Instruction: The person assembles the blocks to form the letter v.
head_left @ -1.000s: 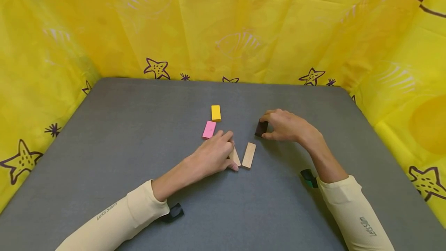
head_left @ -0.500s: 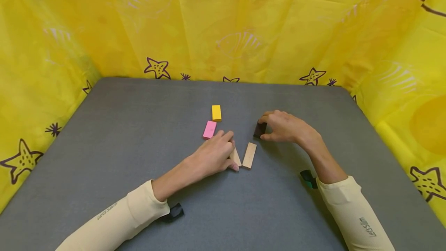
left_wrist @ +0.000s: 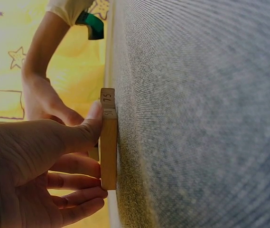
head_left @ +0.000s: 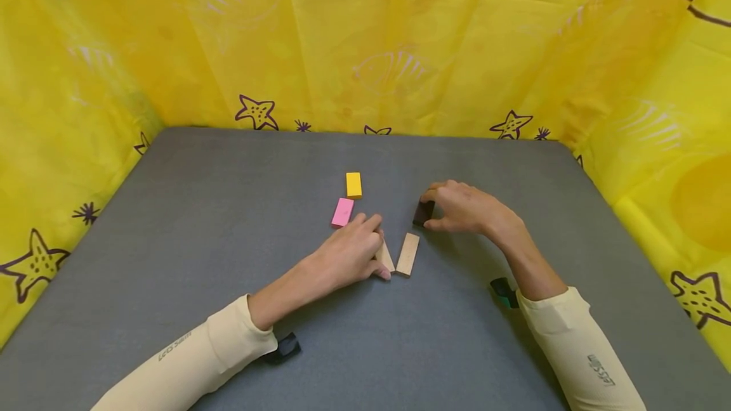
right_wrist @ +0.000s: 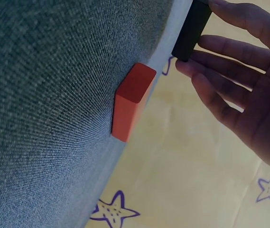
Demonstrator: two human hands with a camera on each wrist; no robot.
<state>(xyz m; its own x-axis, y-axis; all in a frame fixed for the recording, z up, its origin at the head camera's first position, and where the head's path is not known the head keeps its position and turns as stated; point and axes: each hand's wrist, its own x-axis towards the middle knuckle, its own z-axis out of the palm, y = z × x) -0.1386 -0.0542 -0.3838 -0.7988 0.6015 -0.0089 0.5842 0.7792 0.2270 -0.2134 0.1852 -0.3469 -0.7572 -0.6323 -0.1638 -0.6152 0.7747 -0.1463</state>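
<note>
Arrangement of blocks on a grey table (head_left: 400,347), apparently partway through. A yellow block (head_left: 353,186) and a pink block (head_left: 342,212) lie nearly end to end on the left; whether their corners touch cannot be told. Nearer the person, the left plain block (head_left: 385,259) and the right plain block (head_left: 408,255) meet at their near ends in a narrow V. These four seem largely placed. The left hand (head_left: 351,249) grips the left plain block lengthwise, thumb at its near end, fingertips at the far end. The right hand (head_left: 462,206) pinches a dark block (head_left: 422,214) between thumb and fingertips, beyond the right plain block and apart from it; its contact with the table is unclear. The dark block and a red block (right_wrist: 130,102), lying near the right hand, appear left to position. All are straight-edged oblongs: the plain pair are pale wood with numbered end faces, the coloured ones smooth and evenly tinted. The table covering shows a fine woven texture; the yellow backdrop (head_left: 320,30) is creased, printed sheeting.
</note>
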